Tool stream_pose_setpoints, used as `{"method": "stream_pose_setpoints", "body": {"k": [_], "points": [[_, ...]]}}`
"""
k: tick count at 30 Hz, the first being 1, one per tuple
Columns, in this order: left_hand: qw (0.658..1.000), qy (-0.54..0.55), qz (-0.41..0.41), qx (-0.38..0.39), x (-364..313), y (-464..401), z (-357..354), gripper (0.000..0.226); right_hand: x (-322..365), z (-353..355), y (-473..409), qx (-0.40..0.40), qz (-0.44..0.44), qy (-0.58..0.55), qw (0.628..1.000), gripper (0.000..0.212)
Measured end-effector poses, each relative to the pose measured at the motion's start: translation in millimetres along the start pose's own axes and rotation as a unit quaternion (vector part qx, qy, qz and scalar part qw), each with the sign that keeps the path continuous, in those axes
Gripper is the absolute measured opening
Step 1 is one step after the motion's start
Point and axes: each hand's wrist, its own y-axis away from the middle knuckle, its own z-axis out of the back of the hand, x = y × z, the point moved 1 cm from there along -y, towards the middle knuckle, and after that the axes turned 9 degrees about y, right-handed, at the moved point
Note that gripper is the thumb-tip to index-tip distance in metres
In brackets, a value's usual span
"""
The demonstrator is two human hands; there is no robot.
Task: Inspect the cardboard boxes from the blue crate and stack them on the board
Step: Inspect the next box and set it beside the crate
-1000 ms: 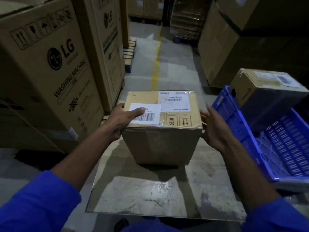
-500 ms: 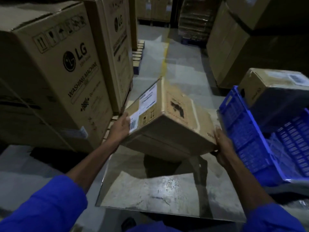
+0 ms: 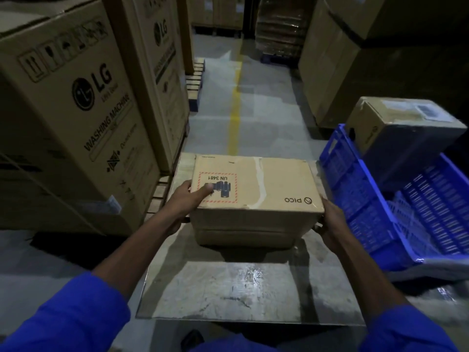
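Both hands, left (image 3: 186, 199) and right (image 3: 330, 219), gripped the brown PICO cardboard box (image 3: 256, 196) over the grey scuffed board (image 3: 243, 288). Uneven release could tip it toward three o'clock, against the blue plastic crate (image 3: 360, 199).

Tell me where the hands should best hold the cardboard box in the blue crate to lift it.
Probably by its two opposite side walls, coming from above: the cardboard box sits tilted in the blue crate, its top half clear of the rim.
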Motion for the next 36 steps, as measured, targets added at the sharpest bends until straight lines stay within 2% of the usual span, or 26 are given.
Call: {"method": "stream_pose_setpoints", "body": {"k": [5,9,12,15,18,21,25,29,33,36], "points": [[1.0,0.021,0.015,-0.014,4,-7,16,0.042,-16,-4,5,0.071,-0.06,0.08,0.992,0.017],[0.999,0.029,-0.023,-0.027,8,-11,40,0.039,-27,-14,10,0.135,-0.105,0.086,0.982,0.038],[0.993,0.011,-0.101,-0.064,10,-13,61,0.045,-25,-21,6,0.131,-0.082,0.039,0.987,0.053],[0.981,-0.078,-0.154,-0.092,9,-13,72,0.049,-11,-20,6,0.101,-0.039,-0.011,0.994,0.06],[0.978,-0.143,-0.121,-0.089,18,-9,62,0.05,12,-12,9,0.119,0.021,-0.048,0.992,0.061],[0.987,-0.137,-0.078,-0.026,26,2,39,0.056,40,-5,13,0.133,0.052,-0.083,0.986,0.06],[0.998,-0.04,-0.045,0.006,15,10,10,0.037,70,-8,18,0.109,0.088,-0.042,0.989,0.054],[0.997,0.05,-0.038,0.04,-23,16,1,0.064,79,-22,27,0.12,0.118,0.061,0.984,0.052],[0.998,0.008,-0.04,0.039,-50,13,-6,0.048,87,-37,28,0.142,0.113,0.119,0.976,0.071],[0.999,-0.008,-0.028,0.015,-52,8,-12,0.052,87,-45,28,0.136,0.138,0.174,0.966,0.087]]}}
